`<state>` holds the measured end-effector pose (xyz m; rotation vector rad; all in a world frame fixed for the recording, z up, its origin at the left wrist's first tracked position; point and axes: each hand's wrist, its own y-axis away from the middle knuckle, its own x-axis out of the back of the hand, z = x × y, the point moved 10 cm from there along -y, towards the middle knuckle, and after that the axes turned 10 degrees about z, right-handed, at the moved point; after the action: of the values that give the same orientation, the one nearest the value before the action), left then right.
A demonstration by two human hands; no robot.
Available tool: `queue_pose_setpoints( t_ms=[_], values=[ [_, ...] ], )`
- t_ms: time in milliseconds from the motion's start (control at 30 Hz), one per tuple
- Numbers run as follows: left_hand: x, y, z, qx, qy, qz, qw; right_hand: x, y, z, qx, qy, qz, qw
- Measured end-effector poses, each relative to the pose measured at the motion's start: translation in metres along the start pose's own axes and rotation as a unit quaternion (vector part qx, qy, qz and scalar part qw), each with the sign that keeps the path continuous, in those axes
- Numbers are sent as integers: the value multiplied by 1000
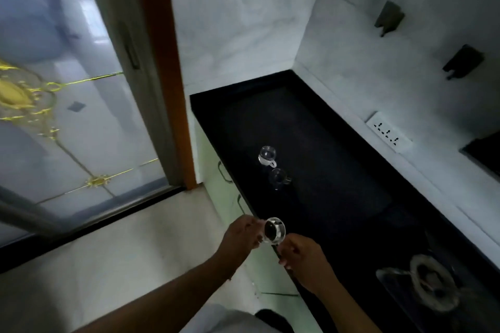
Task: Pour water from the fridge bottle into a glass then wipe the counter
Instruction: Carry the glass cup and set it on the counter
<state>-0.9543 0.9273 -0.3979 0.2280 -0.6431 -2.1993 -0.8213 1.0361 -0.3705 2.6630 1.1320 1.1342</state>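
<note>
A clear glass cup (pixel 274 230) is held over the front edge of the black counter (pixel 324 149). My left hand (pixel 243 235) grips it from the left side. My right hand (pixel 303 257) is closed just below and right of the cup, touching its lower edge or handle. Two more clear glass cups with handles stand on the counter further back: one (pixel 267 156) and a second (pixel 279 178) just in front of it. No bottle or cloth is in view.
A gas stove burner (pixel 430 281) sits on the counter at the lower right. A wall socket (pixel 388 132) and two dark wall brackets (pixel 389 17) are on the right wall. A glass sliding door (pixel 67 116) with an orange frame stands at left. Cabinet handles (pixel 223 173) show below the counter.
</note>
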Motion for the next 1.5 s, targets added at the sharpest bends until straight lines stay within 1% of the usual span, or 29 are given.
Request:
queue_pose_setpoints(
  t_ms=[200, 300, 367, 533, 800, 1000, 1167, 1267, 1367, 1433, 1500],
  values=[
    [-20, -55, 5, -28, -83, -82, 993, -1, -41, 22, -86, -14, 35, 996],
    [-32, -78, 0, -47, -121, -95, 987, 1, -59, 41, -121, -9, 32, 992],
    [-40, -88, -6, -42, -127, -102, 986, 2, -69, 50, -132, -5, 26, 991],
    [-59, -109, -17, -8, -119, -95, 988, 7, -90, 64, -140, 11, 27, 990],
    [-69, -131, -17, 10, -189, -27, 982, 7, -120, 75, -140, 40, 8, 989],
    [-76, -137, -14, 22, -199, -6, 980, 3, -129, 81, -155, 36, -3, 987],
    [-73, -130, -5, 18, -218, 7, 976, 6, -127, 77, -143, 57, 1, 988],
    [-72, -120, 13, -36, -277, 11, 960, 15, -118, 74, -143, 76, 11, 987],
    [-66, -108, 35, -92, -313, 21, 945, 34, -106, 59, -114, 115, 35, 986],
    [-68, -97, 51, -138, -339, -4, 931, 47, -92, 45, -98, 142, 45, 984],
    [-72, -84, 70, -194, -380, -40, 904, 59, -76, 30, -85, 178, 54, 979]
  ],
)
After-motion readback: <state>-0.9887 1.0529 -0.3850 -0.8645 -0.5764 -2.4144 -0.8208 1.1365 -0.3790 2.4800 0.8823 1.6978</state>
